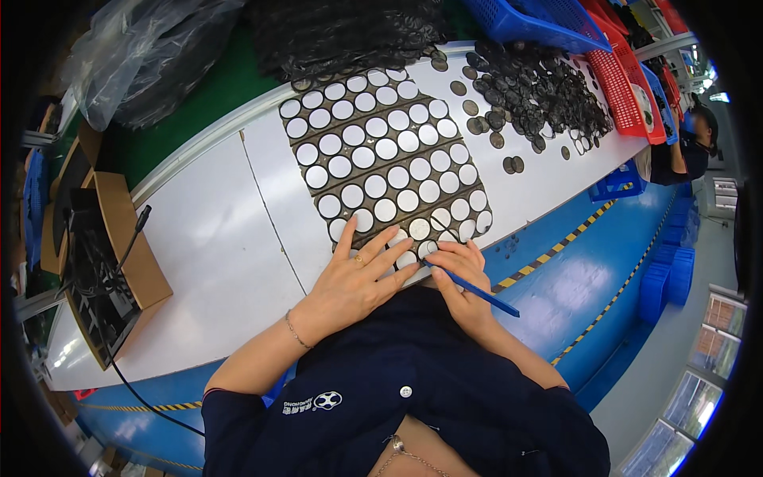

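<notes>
White worktop (207, 238) is seen running diagonally across the frame, edged in blue, with green matting along its upper left side. At the centre a dark sheet (385, 155) punched with rows of round holes is laid flat on it, its near end reaching the lower middle. The left hand (358, 278) is spread flat, fingers apart, and is pressed on the sheet's near edge; nothing is gripped by it. The right hand (461, 274) is closed around a blue tool (477, 292), whose tip is set against the sheet just beside the left fingertips, while its other end points to the lower right. Loose dark discs (532, 91) are heaped at the upper right, next to blue and red baskets (616, 75). More dark sheets (342, 32) are piled at the top centre. An open cardboard box (119, 262) is stood at the left edge. Another person's arm (675, 159) is visible at the far right.
</notes>
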`<state>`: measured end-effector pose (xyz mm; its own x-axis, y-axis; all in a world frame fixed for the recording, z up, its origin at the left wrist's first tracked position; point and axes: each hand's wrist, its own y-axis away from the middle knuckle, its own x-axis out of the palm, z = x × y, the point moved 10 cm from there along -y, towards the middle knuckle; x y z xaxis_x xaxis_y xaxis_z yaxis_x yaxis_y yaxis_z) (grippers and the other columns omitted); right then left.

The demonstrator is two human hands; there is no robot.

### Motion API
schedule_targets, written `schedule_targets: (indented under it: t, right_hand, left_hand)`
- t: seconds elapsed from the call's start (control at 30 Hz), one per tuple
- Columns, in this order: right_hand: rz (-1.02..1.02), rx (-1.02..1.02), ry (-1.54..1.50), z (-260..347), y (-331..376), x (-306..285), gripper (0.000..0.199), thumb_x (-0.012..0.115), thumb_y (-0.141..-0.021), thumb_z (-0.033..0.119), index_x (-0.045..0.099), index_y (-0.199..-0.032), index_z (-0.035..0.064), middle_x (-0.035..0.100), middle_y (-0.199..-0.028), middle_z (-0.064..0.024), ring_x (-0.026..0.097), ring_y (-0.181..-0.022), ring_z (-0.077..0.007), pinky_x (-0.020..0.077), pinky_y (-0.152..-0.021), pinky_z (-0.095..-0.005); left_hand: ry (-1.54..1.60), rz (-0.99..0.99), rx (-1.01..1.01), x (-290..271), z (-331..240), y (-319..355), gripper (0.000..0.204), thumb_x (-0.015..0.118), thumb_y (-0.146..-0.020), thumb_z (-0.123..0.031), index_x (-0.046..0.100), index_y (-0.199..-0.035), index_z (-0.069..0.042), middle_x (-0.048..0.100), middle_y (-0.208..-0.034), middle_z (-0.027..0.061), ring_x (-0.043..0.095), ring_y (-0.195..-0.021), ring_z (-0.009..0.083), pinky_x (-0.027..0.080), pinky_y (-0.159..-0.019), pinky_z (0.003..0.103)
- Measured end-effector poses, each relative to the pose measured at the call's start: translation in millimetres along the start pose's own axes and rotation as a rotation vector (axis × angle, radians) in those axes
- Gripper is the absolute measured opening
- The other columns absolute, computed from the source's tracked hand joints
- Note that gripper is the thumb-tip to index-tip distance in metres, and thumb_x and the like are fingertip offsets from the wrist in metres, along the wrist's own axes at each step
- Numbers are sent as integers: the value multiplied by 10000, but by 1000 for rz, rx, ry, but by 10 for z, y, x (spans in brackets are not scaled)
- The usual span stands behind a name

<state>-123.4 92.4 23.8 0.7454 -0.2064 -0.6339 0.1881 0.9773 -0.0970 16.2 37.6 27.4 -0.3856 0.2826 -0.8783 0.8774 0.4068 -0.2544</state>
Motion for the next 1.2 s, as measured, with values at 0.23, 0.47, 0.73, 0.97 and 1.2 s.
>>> schedule_targets:
  t: [0.23,0.47,0.73,0.97,1.2]
  right_hand:
    - [-8,-27,26,33,20,-1,192,696,-953,134,740,-1137,104,737,-1146,-43,617,-1241,-236,297,-1166,-497]
    - [-45,-388,388,314,-12,57,373,748,-853,67,703,-1223,63,711,-1234,-94,628,-1253,-264,307,-1163,-502]
    - [-134,-66,26,-83,-385,-311,235,626,-997,94,707,-1210,37,715,-1219,-143,642,-1226,-294,345,-1165,-474]
    - [3,-40,-37,39,-292,23,213,661,-978,141,738,-1166,77,737,-1169,-87,628,-1238,-246,310,-1167,-470]
    - [18,-58,-5,31,-280,56,213,673,-973,154,740,-1162,83,740,-1158,-73,626,-1234,-245,311,-1162,-474]
  left_hand:
    - [17,0,5,-7,-1,-2,450,781,-845,-236,689,-1286,-246,570,-1455,9,434,-1459,243,220,-1213,664]
    - [35,15,15,9,-2,-8,457,786,-844,-235,684,-1289,-236,568,-1457,17,443,-1453,254,225,-1191,701]
    - [40,-15,45,5,-17,-3,443,789,-847,-238,690,-1279,-226,598,-1406,9,488,-1417,241,228,-1195,696]
    - [48,-43,32,-39,-16,-14,402,788,-848,-232,717,-1243,-220,627,-1361,3,512,-1394,225,232,-1199,686]
    - [60,-47,27,-28,-10,-8,382,787,-852,-232,727,-1229,-220,633,-1349,5,515,-1392,226,234,-1199,684]
